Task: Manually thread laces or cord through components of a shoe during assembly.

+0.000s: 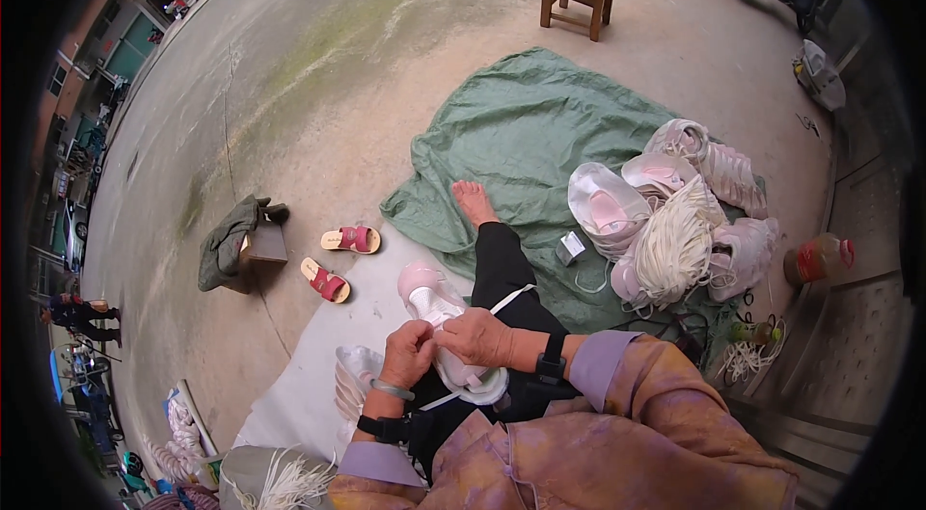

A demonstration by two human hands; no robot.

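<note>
Pink-and-white sneaker (431, 306) lies partly over my black trousers (504, 269), toe pointing away from me. My left hand (408, 354) and right hand (475, 336) meet over its middle, fingers curled in; whether they pinch the white lace (512, 299), I cannot tell.

The shoe (431, 302) is pale pink and white and lies over the lap (432, 435), its rounded toe pointing forward and slightly left. A narrow white lace (513, 298) sticks out rightward; another white length shows near the heel.
</note>
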